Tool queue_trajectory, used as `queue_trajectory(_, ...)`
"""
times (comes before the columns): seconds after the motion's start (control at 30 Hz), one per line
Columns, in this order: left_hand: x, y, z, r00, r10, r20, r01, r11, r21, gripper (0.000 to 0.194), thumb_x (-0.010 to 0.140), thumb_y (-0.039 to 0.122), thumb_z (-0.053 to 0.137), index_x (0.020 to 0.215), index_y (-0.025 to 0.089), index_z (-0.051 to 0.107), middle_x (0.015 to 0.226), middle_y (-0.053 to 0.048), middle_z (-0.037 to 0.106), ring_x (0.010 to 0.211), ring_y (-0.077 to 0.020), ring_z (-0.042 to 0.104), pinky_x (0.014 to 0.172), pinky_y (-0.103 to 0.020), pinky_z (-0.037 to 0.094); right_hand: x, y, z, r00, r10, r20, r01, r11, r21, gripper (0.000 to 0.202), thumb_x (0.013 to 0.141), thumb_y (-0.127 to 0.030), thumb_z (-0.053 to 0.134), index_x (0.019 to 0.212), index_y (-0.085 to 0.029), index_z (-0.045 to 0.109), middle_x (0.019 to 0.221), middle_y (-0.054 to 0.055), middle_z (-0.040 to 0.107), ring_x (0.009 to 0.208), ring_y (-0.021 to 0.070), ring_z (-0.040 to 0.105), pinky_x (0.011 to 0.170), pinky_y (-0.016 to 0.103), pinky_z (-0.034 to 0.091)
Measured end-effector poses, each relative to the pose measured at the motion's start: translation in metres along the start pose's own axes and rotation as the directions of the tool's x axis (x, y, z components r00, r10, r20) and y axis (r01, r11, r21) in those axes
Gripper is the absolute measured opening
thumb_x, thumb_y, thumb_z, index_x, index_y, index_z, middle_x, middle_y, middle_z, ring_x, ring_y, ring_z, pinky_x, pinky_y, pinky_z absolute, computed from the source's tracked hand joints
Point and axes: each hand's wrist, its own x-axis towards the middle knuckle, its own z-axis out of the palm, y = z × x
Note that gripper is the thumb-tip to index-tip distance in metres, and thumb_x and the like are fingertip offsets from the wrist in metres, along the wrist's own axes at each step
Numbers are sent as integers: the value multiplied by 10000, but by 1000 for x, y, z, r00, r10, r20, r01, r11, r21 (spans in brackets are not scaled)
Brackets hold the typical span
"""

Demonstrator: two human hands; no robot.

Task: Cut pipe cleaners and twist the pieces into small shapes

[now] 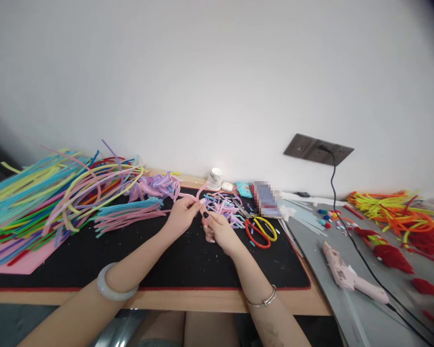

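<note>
My left hand (pixel 183 215) pinches a pink pipe cleaner (pixel 201 190) above the middle of the black mat (pixel 137 262). Its fingertips meet those of my right hand (pixel 216 228), which is closed at the same spot, thumb and forefinger together. The pipe cleaner's loose end bends up and away from the fingers. Just behind my right hand lies a pile of short cut pipe cleaners (pixel 227 208) in purple, pink and teal. Scissors with red and yellow handles (pixel 261 232) rest to the right of that hand. Part of the pipe cleaner is hidden by my fingers.
Long coloured pipe cleaners (pixel 32 188) heap at the left, beside a pink and teal bundle (pixel 130 217). A white cup (pixel 214 178) stands by the wall. At right, a grey table holds a pink glue gun (pixel 350 278), its black cord (pixel 361 250) and red pieces (pixel 392 258).
</note>
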Motion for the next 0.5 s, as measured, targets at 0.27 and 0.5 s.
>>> queue_trajectory(0.27, 2, -4, 0, 998, -56, 1, 56, 988, -144, 336, 767, 424, 520, 608, 131, 564, 528, 23, 476, 511, -93, 416, 504, -221, 332, -3, -3, -4, 993, 19, 116, -27, 997, 67, 298, 799, -407, 516, 647, -161, 443, 474, -89, 264, 402, 39, 209, 406, 183, 231)
queue_trajectory(0.5, -2, -2, 4, 965, -163, 204, 242, 852, -464, 309, 741, 428, 574, 690, 124, 574, 591, 14, 532, 516, -80, 465, 498, -209, 356, -3, -2, -5, 999, 15, 31, -15, 1000, 14, 329, 796, -434, 504, 620, -167, 428, 411, -99, 290, 336, 31, 221, 359, 173, 215)
